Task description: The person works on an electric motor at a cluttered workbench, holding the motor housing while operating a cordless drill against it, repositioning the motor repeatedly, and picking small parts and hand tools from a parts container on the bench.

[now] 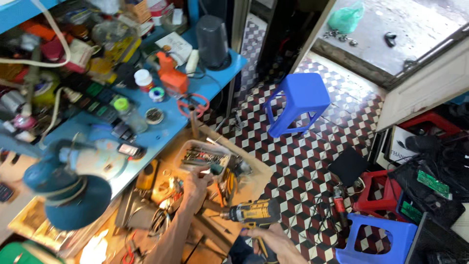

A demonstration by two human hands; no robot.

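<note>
- Teal sander (pixel 68 188): nearest the camera, at the blue table (pixel 161 134) edge.
- Blue stool (pixel 297 103): upright on the tiled floor (pixel 293 161), well apart from both hands.
- Drill (pixel 251 213): yellow-black, horizontal; right hand (pixel 267 238) grip closed around its handle.
- Clear tray (pixel 205 157): holds small tools.
- Left hand (pixel 196 182): fingertips pinch a small part beside the tray; part too small to identify.

A blue plastic stool (pixel 297 103) stands on the patterned tile floor (pixel 293 161); a red stool (pixel 378 191) stands near a green bag (pixel 346 17).
</note>
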